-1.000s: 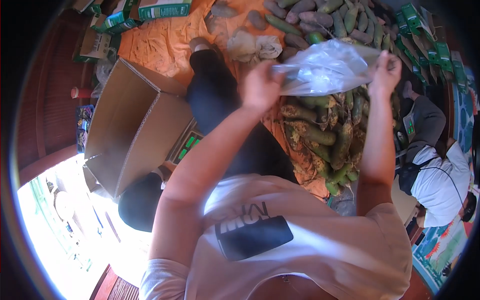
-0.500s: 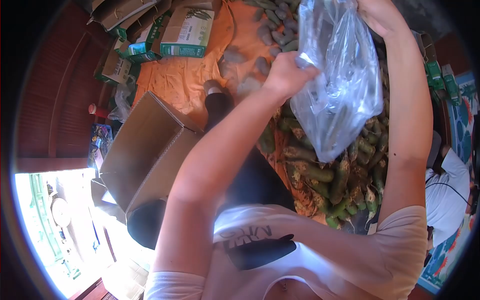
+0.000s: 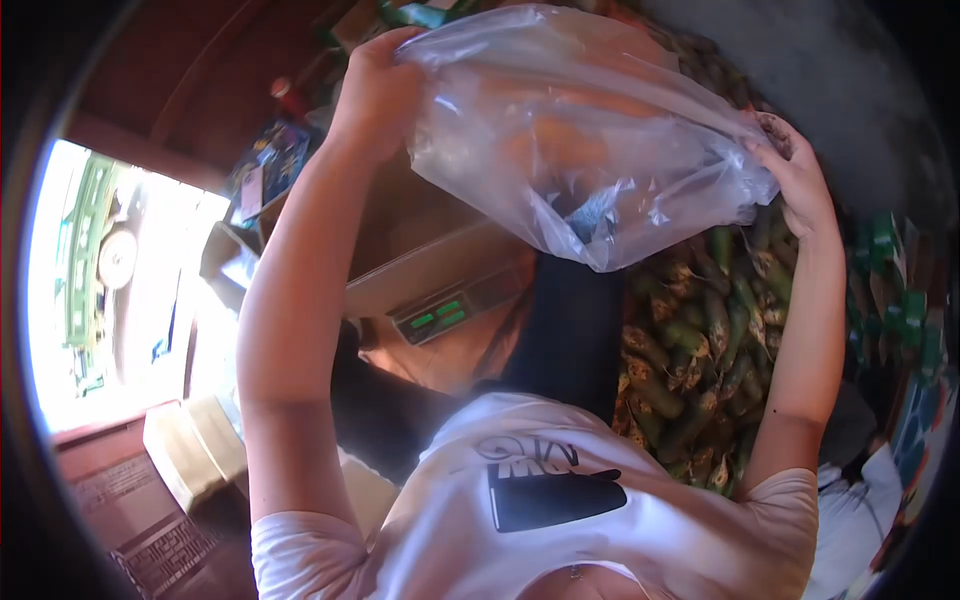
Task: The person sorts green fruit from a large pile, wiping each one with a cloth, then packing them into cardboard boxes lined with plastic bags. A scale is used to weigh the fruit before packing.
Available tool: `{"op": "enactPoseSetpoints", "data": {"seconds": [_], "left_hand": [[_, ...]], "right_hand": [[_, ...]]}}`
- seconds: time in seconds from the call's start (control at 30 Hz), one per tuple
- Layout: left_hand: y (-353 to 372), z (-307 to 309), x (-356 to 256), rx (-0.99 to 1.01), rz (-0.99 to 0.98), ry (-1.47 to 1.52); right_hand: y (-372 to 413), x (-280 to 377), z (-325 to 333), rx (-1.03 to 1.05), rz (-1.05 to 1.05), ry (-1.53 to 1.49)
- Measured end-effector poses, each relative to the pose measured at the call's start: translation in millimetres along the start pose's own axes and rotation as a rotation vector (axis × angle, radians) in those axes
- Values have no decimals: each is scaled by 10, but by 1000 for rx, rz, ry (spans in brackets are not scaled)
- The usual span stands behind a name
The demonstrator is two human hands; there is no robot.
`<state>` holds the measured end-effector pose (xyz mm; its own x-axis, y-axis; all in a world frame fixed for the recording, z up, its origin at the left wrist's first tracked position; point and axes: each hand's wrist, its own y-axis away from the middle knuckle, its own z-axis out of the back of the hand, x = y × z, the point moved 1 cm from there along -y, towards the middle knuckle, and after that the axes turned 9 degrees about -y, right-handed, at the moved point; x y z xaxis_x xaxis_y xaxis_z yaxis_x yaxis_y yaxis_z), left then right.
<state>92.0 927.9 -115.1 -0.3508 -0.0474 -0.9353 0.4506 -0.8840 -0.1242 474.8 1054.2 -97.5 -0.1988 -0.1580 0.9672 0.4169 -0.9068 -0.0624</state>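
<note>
A clear plastic bag (image 3: 600, 150) is stretched sideways between my two hands. My left hand (image 3: 378, 95) grips its edge at the upper left, fingers closed round the film. At the opposite side, my right hand (image 3: 790, 170) pinches another part of the bag. The film is see-through, with orange showing behind it. Beneath the right half of the bag lies a heap of long green radishes (image 3: 700, 350), some with roots and dirt on them. An open cardboard box (image 3: 420, 270) stands below my left hand, partly hidden by my forearm.
A digital scale (image 3: 437, 318) with lit green figures is by the box. Green cartons (image 3: 885, 290) stand at the right, near a person in a white shirt (image 3: 860, 510). A pale block-shaped box (image 3: 195, 450) lies lower left, near a bright doorway (image 3: 120, 270).
My hands have moved apart, spreading the bag from hanging narrow to wide. My left hand went left, above the cardboard box. The view has turned, and the scale now shows.
</note>
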Motion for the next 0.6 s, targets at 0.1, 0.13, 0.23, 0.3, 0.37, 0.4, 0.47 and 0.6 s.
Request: {"op": "enactPoseSetpoints", "data": {"seconds": [0.1, 0.13, 0.23, 0.3, 0.37, 0.4, 0.47, 0.6], "left_hand": [[120, 541, 203, -103, 62, -9], [127, 662, 279, -120, 63, -11], [312, 1230, 503, -172, 77, -322], [459, 1546, 665, -104, -77, -808], [675, 1713, 659, 9, -186, -814], [751, 1782, 647, 65, -238, -817], [807, 1880, 617, 91, -265, -855], [664, 1529, 628, 28, -166, -665]], "right_hand": [[-251, 40, -429, 109, -29, -90], [-330, 50, -524, 133, -43, -61], [-633, 268, -1090, 224, 0, -3], [-672, 392, -1658, 258, 157, 32], [-774, 398, -2087, 316, 358, 178], [-825, 392, -2300, 363, 481, 306], [-729, 461, -2732, 279, 539, 465], [-723, 298, -3395, 498, 609, 283]]}}
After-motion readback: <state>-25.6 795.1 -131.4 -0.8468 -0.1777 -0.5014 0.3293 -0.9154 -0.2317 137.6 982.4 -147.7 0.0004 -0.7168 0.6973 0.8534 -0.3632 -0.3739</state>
